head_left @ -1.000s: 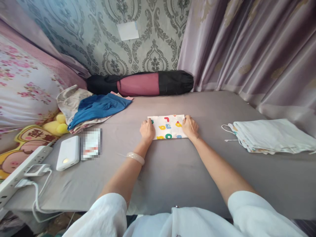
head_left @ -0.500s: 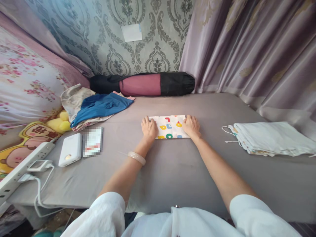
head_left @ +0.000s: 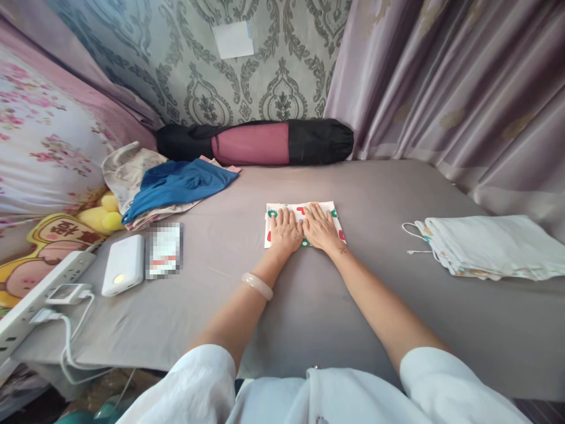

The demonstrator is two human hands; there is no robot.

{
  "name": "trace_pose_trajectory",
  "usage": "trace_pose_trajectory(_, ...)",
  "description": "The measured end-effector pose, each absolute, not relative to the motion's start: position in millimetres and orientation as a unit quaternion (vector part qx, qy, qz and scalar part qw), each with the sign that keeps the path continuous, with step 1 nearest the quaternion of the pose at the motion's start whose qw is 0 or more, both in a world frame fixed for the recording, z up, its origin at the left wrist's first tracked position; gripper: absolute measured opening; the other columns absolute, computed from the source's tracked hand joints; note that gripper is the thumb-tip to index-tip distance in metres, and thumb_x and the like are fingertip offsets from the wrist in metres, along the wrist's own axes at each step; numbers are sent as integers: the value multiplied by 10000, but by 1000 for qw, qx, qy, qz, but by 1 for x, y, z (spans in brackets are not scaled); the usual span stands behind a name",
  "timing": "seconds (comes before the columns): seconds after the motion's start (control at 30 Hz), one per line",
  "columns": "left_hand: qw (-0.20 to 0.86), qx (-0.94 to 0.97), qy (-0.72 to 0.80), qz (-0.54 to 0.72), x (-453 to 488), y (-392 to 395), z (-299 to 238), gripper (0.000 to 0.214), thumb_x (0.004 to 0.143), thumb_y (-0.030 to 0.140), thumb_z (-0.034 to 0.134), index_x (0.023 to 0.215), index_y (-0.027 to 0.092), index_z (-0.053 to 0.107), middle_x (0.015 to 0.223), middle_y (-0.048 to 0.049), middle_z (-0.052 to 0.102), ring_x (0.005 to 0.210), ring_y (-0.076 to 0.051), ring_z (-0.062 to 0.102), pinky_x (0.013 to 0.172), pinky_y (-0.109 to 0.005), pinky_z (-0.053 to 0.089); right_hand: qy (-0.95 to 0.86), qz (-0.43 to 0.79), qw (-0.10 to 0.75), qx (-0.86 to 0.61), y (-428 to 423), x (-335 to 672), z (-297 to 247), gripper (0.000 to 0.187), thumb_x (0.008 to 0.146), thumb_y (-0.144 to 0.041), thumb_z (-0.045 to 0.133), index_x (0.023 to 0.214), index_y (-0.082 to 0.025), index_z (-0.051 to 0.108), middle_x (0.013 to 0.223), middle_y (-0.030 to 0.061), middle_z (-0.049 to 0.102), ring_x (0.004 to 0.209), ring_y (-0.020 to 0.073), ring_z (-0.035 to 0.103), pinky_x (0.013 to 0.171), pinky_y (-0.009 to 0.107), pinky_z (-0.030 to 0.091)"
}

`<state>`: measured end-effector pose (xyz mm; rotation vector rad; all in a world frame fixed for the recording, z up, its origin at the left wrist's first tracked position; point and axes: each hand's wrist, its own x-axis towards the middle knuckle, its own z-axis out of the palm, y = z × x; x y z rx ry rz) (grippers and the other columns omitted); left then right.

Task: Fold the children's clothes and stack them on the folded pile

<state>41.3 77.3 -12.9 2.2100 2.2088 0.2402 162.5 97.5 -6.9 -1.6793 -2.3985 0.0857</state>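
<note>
A small folded white cloth [head_left: 270,219] printed with coloured shapes lies in the middle of the grey bed sheet [head_left: 309,294]. My left hand [head_left: 286,229] and my right hand [head_left: 321,227] lie side by side on top of it, palms down, fingers stretched out flat. Most of the cloth's middle is hidden under them. A pale bangle [head_left: 256,285] sits on my left wrist.
A stack of folded pale cloths [head_left: 489,244] lies at the right. A blue garment [head_left: 180,185] on a beige heap lies at the back left, before a black-and-maroon roll bag [head_left: 256,143]. A white power bank [head_left: 123,272], a power strip [head_left: 35,297] and floral bedding are at the left.
Both hands have moved from the cloth's left and right ends to its middle and now lie flat on it, side by side. The cloth looks slightly wider.
</note>
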Motion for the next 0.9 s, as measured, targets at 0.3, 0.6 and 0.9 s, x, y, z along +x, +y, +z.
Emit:
trace_pose_trajectory(0.3,18,714,695,77,40,81,-2,558,987,359,237,1417,58,427,1520,-160,379,1418,-323,298,1156,-506,228,-808,79,57,-582,102,160,3,543,985,-294,215,1493,-151,342,1587,89,252,1464,249,186,1168,531,139)
trace_pose_trajectory(0.6,31,735,669,101,31,94,-5,515,982,285,252,1449,111,384,1532,-109,377,1454,-292,229,1176,-498,189,-838,54,93,-534,109,153,-6,553,982,-263,202,1485,-83,347,1567,99,297,1453,226,223,1186,455,112)
trace_pose_trajectory(0.9,10,733,669,124,30,93,-12,487,985,295,266,1410,140,444,1494,-95,439,1420,-274,314,1163,-476,229,-839,55,98,-532,112,155,-10,547,984,-281,208,1483,-116,361,1562,85,313,1450,220,233,1183,459,126)
